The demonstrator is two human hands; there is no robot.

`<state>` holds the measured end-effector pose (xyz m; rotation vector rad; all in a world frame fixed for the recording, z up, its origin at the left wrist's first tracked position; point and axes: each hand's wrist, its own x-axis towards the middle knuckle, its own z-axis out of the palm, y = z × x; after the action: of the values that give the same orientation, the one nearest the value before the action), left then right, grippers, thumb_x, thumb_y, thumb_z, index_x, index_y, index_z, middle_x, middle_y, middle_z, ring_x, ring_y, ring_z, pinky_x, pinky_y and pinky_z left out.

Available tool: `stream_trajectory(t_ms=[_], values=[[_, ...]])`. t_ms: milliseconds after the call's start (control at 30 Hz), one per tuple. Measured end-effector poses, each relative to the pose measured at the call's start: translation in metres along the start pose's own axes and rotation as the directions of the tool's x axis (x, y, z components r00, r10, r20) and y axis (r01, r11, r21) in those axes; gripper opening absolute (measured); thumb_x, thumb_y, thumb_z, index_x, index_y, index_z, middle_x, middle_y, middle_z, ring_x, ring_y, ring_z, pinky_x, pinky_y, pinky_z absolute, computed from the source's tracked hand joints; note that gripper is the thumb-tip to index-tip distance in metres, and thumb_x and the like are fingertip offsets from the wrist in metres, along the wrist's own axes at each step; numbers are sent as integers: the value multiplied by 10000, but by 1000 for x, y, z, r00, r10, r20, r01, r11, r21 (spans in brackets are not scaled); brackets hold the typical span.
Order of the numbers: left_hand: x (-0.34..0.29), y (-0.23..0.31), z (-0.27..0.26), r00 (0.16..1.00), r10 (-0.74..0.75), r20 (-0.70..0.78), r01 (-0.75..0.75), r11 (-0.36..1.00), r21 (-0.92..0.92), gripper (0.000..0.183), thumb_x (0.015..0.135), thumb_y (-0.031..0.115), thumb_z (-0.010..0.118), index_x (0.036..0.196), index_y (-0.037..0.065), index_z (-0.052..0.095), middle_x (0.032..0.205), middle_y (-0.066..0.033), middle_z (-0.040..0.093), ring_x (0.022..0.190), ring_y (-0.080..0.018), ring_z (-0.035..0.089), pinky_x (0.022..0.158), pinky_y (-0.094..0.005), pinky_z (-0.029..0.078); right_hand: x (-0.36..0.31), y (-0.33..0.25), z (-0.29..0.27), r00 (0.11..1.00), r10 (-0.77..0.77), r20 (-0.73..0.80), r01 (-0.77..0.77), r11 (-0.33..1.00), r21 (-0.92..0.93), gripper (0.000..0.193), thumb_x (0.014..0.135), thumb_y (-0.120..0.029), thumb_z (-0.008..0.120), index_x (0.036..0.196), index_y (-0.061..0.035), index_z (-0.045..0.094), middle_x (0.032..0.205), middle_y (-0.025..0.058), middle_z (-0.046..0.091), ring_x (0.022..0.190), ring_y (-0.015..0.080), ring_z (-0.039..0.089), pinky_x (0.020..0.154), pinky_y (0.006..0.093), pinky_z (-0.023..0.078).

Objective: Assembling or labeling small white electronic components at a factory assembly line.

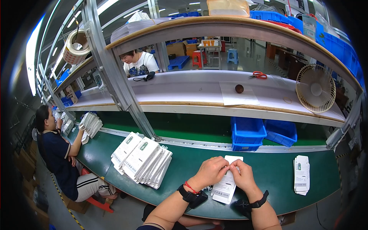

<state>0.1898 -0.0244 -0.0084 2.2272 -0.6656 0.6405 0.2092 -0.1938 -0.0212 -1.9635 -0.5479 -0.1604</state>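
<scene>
A flat white printed packet (223,191) lies on the green table in front of me, its upper end partly behind my hands. Over it, my left hand (213,170) and my right hand (243,175) meet with thumbs and fingertips pinched together. Whatever is between the fingertips is too small to make out. Beside the packet, under my left wrist, a bit of white cord or small parts shows. To the left stands a large overlapping pile of similar white packets (142,159). A smaller, neater stack of them (301,175) sits at the right.
Blue bins (248,132) stand behind my hands beneath a white shelf (184,86). On that shelf are red-handled scissors (258,75), a dark ball (239,89) and a cream basket (316,89). A co-worker (63,153) sits at the left; another person (140,64) is beyond the shelf.
</scene>
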Motion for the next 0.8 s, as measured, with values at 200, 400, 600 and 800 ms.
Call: stream_trajectory(t_ms=[200,400,600,800], values=[[-1,0,-2,1000,-22,12,23,1000,-9,92,766,90,660,833,35,628,740,-95,593,659,-264,590,609,-350,473,-1,-1,1,1000,4,9,-4,1000,-15,126,866,-145,583,838,-24,602,721,176,637,647,329,641,582,386,483],[1,2,-3,1000,-19,12,19,999,-34,100,753,88,666,831,40,628,746,-89,592,655,-252,590,606,-342,475,0,-2,0,1000,13,1,-13,1000,-4,123,863,-142,587,834,-23,602,721,178,636,647,334,638,581,387,482],[0,-2,-1,1000,-3,-4,3,1000,0,112,743,79,669,841,42,630,762,-89,598,666,-259,594,608,-346,477,1,-2,0,1000,-6,-1,6,999,-42,123,864,-142,587,833,-23,600,707,178,629,645,335,635,577,388,478],[1,0,-2,1000,16,-15,-16,1000,14,114,743,70,666,848,43,630,764,-87,599,670,-260,596,614,-350,479,1,-3,-1,1000,6,2,-6,1000,-20,126,868,-144,584,836,-23,596,705,181,627,647,340,635,582,388,478]])
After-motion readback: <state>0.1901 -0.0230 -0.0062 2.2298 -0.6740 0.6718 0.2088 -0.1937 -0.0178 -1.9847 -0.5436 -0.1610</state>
